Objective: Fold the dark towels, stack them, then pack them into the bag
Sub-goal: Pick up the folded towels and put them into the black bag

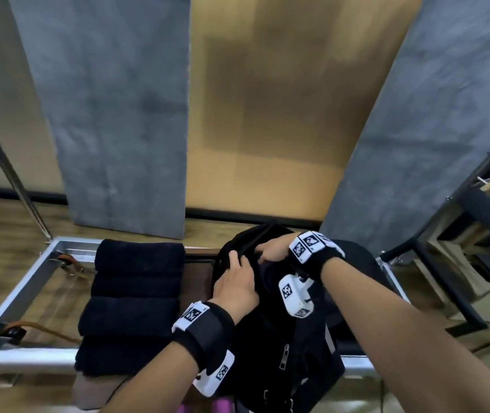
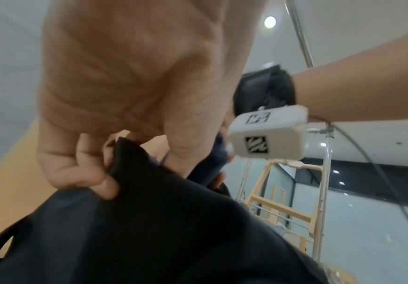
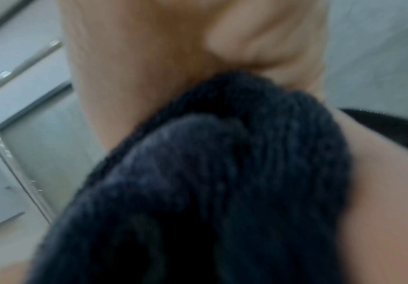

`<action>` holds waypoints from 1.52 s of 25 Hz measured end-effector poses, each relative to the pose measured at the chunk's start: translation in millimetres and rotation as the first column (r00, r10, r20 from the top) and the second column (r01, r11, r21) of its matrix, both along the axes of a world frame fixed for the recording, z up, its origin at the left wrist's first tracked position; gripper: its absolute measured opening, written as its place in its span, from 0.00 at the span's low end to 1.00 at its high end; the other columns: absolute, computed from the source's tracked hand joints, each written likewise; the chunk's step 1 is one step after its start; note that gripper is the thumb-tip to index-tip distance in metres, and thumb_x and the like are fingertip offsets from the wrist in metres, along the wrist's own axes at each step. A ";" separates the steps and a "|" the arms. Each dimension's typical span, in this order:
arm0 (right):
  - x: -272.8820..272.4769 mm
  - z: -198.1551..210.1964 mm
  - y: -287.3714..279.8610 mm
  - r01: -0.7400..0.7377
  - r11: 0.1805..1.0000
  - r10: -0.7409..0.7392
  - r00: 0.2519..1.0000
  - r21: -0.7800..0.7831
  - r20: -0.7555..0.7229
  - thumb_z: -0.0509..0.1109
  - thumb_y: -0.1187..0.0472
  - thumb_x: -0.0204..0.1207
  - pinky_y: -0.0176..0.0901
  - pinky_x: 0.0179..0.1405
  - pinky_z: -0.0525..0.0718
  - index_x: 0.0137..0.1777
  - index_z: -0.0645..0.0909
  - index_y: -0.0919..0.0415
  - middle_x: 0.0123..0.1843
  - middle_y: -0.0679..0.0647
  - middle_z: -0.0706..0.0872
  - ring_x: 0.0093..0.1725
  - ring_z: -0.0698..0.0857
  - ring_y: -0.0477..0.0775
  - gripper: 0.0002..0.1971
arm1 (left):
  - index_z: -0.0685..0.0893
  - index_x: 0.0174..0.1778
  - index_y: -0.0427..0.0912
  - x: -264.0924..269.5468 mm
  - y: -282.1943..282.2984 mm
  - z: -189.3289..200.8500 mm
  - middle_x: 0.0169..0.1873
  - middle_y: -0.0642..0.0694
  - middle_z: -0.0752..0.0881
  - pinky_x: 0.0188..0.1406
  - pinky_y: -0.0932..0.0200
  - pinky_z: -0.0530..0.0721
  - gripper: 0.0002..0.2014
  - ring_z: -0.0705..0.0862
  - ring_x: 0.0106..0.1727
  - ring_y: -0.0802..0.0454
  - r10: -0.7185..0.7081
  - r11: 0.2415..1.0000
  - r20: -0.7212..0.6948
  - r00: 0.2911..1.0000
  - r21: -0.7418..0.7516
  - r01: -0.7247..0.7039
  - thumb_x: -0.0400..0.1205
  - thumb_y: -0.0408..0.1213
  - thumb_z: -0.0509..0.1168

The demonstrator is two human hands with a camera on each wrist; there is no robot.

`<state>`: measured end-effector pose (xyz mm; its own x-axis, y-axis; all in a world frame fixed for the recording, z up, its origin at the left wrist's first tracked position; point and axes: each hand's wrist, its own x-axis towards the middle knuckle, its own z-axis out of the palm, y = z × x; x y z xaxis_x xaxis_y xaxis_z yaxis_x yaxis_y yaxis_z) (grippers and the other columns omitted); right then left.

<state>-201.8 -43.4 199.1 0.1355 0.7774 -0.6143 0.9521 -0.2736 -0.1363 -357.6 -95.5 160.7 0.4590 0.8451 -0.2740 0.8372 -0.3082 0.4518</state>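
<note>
A black bag (image 1: 282, 338) stands on the glass table, its mouth at the far end. My left hand (image 1: 235, 281) pinches the bag's rim (image 2: 130, 159) and holds it up. Inside the mouth, my right hand (image 1: 270, 248) grips a folded dark towel (image 3: 222, 173), which fills the right wrist view. The right hand's fingertips are hidden by the towel and the bag. A row of several folded dark towels (image 1: 133, 305) lies left of the bag.
The table has a metal frame (image 1: 20, 296) with brown straps under the glass. Grey panels (image 1: 118, 114) and a tan wall stand behind it. A wooden and metal rack (image 1: 476, 234) is at the right. A pink object (image 1: 220, 408) shows at the bottom edge.
</note>
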 end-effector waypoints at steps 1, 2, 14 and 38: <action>-0.6 -12.6 5.3 0.017 0.999 -0.017 1.000 0.050 -0.001 0.59 0.55 0.91 0.50 0.80 0.72 0.86 0.71 0.57 0.84 0.59 0.75 0.81 0.76 0.61 0.24 | 0.62 0.83 0.37 -0.3 0.8 1.1 0.83 0.39 0.55 0.46 0.48 0.78 0.35 0.86 0.59 0.32 -0.004 1.000 0.024 1.000 -0.023 0.005 0.82 0.31 0.71; -2.6 -26.1 11.2 0.027 0.995 -0.027 1.000 0.093 0.000 0.59 0.58 0.91 0.49 0.79 0.73 0.85 0.72 0.60 0.83 0.60 0.76 0.80 0.77 0.61 0.23 | 0.59 0.86 0.37 -1.1 1.7 2.9 0.84 0.39 0.52 0.45 0.48 0.78 0.38 0.86 0.55 0.31 -0.002 0.999 0.039 0.999 -0.038 0.003 0.82 0.29 0.70; -15.4 -125.6 27.0 0.128 0.984 -0.094 0.964 0.124 -0.247 0.57 0.54 0.93 0.58 0.74 0.79 0.93 0.49 0.55 0.83 0.70 0.75 0.76 0.80 0.71 0.32 | 0.53 0.91 0.47 -4.4 3.0 4.7 0.84 0.48 0.49 0.35 0.51 0.75 0.45 0.82 0.39 0.42 0.121 0.992 0.108 0.987 -0.032 -0.118 0.79 0.22 0.65; -44.2 60.1 54.3 0.067 0.915 0.017 0.979 0.399 -0.204 0.62 0.68 0.79 0.59 0.39 0.95 0.46 0.88 0.71 0.38 0.67 0.93 0.35 0.94 0.66 0.13 | 0.77 0.76 0.50 -68.7 3.3 -29.4 0.66 0.52 0.74 0.52 0.56 0.83 0.23 0.85 0.49 0.59 0.347 0.848 0.725 0.595 0.029 -0.529 0.89 0.56 0.66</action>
<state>-246.0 10.8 259.2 0.0656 0.9614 -0.2671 0.8874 -0.1786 -0.4249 -426.3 -92.2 131.2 -0.0087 0.9856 0.1691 0.3877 -0.1526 0.9091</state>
